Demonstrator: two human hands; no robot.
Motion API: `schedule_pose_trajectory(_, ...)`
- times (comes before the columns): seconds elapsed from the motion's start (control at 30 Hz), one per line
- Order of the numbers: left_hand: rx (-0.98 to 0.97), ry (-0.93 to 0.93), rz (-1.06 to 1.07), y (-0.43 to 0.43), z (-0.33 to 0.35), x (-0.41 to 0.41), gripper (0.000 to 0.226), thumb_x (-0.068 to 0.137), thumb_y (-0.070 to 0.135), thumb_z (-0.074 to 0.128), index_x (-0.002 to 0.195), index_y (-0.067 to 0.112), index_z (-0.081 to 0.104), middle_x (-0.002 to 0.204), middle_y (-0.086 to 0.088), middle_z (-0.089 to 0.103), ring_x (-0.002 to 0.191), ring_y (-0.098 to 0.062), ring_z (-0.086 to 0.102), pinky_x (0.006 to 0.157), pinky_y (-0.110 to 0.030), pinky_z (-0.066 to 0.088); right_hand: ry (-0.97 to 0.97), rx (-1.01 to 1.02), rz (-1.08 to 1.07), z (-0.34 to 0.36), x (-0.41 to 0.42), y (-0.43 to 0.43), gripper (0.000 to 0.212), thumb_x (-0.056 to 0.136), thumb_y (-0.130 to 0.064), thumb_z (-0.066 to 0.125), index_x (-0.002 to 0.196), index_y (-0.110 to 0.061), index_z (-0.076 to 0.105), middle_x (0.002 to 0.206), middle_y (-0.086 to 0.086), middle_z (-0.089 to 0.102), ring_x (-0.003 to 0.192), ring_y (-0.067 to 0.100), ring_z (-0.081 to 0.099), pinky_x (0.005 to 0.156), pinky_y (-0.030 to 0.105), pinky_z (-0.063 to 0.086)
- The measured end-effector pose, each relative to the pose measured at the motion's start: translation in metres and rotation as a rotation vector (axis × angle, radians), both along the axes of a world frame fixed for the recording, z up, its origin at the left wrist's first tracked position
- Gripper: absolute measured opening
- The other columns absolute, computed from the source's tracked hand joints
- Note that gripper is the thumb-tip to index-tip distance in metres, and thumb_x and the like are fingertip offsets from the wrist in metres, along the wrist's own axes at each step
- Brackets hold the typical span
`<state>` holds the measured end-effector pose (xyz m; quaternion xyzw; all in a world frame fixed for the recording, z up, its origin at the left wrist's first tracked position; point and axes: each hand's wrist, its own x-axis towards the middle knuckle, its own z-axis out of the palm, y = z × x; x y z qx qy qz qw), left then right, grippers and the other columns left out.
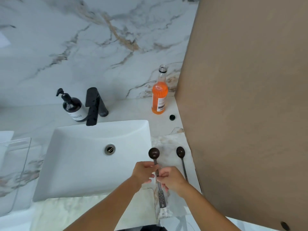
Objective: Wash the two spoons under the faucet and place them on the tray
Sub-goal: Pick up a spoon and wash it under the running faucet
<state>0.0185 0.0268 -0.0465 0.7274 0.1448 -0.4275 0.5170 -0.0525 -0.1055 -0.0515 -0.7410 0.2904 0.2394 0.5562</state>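
Fingers [150,165] of the left hand [143,172] and the right hand [171,180] are both curled in around the handle of the same spoon [154,153], pinched on it from either side about midway along. So both hands have hold of that one spoon, pretty snug from what I can see.

Writing-wise, not much luck. The soap pump bottle [73,107] has a white label with a line of dark text, and the orange drink bottle [159,97] has a white label with a barcode, but both are way too small and blurry to read.

Both forearms come up from the bottom of the view and angle in toward each other, hands meeting just right of the sink [70,164], over the marble counter [168,142].

That held spoon is dark metal with a round bowl pointing away from the person, its bowl sitting right at the sink's right edge. Its handle end sticks out below the hands and is flat and full of little holes. A second spoon [180,151] lies on the counter just to the right, similar dark round bowl, thin handle, close to the brown panel [250,114].

Black faucet [95,105] stands behind the sink next to the soap. A small black cap [172,117] sits near the orange bottle, which is open. A clear tray [15,164] is way over on the left.
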Motion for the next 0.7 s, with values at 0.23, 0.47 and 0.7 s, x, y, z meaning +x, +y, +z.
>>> schedule_pose_trajectory(0.23,-0.128,-0.046,0.143,0.075,0.027,0.035,0.013,0.09,0.023,0.072,0.092,0.013,0.08,0.082,0.003,0.077,0.069,-0.015,0.064,0.059,-0.023,0.046,-0.068,0.076,0.115,0.021,0.043,0.07,0.007,0.089,-0.002,0.066,0.082,-0.005,0.064,0.064,0.01,0.062,0.056,0.027,0.056,0.047,0.03,0.05)
schedule_pose_trajectory(0.47,-0.001,-0.226,0.129,0.153,0.025,0.074,0.02,0.088,0.026,0.072,0.07,0.021,0.079,0.078,-0.003,0.078,0.062,-0.012,0.06,0.057,-0.021,0.048,0.043,0.007,0.355,0.044,0.106,0.132,0.006,0.09,-0.017,0.064,0.09,-0.011,0.063,0.085,0.007,0.069,0.06,0.019,0.062,0.05,0.026,0.052)
schedule_pose_trajectory(0.7,-0.068,-0.122,0.218,0.202,0.004,0.113,0.014,0.087,0.023,0.075,0.077,0.014,0.081,0.068,0.004,0.072,0.05,-0.011,0.051,0.049,-0.02,0.044,-0.283,-0.061,0.044,0.11,0.238,0.167,0.018,0.091,-0.028,0.057,0.091,-0.013,0.066,0.087,0.008,0.073,0.059,0.022,0.066,0.055,0.034,0.056)
